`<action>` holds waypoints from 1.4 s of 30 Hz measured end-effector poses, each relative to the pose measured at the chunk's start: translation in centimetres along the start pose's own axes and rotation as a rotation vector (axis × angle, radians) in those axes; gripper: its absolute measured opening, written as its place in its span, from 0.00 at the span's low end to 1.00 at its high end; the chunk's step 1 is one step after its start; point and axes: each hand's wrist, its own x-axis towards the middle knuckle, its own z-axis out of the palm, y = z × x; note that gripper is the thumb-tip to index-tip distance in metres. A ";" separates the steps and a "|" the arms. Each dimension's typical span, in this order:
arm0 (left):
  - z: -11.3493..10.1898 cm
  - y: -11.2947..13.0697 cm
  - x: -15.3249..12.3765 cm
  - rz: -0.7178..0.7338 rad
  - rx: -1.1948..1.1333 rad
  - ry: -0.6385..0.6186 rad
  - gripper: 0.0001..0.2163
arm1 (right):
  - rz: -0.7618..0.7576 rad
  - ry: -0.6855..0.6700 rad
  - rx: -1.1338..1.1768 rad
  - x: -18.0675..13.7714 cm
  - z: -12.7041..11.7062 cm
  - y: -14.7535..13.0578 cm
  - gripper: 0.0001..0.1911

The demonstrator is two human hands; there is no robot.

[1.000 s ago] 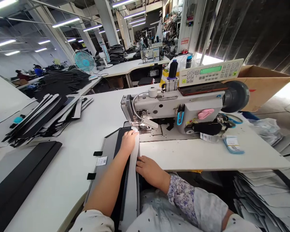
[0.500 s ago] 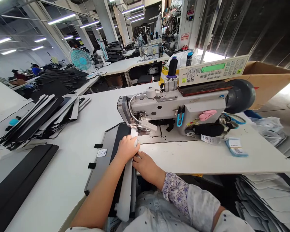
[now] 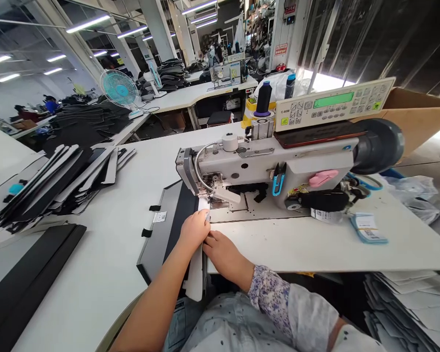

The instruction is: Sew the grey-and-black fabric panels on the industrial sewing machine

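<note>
A grey and black fabric panel (image 3: 157, 244) with a white label (image 3: 160, 216) and two black tabs lies left of the sewing machine (image 3: 238, 164). Along its right side runs a light grey strip (image 3: 195, 276), its far end under the needle area. My left hand (image 3: 195, 229) is closed on this strip just in front of the presser foot, thumb and fingers together. Against the strip's right edge, my right hand (image 3: 225, 254) has its fingers bent and pinched on the layers, partly hidden by the left hand. The needle itself cannot be made out.
Stacked grey and black strips (image 3: 69, 181) and folded black panels (image 3: 33, 264) lie on the left tabletop. Blue thread snips (image 3: 278, 182) hang on the machine. Bundled labels (image 3: 368, 229) rest at right. Grey pieces (image 3: 410, 308) are piled below the table edge, and a cardboard box (image 3: 421, 112) stands behind.
The panel and strip have moved forward, away from me, under the machine head. Both hands stay on the strip, the left slightly nearer to me. The view has shifted slightly.
</note>
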 end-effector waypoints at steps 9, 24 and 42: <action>-0.3 -0.1 -0.3 0.015 0.010 -0.004 0.20 | 0.010 0.022 0.043 -0.5 0.2 -0.4 0.11; -1.6 -1.5 -0.8 0.038 -0.069 -0.136 0.21 | 0.039 -0.016 0.076 0.5 0.3 0.1 0.10; 0.3 -1.2 -0.1 0.006 -0.138 0.006 0.14 | 0.155 -0.007 -0.052 4.6 0.9 5.5 0.09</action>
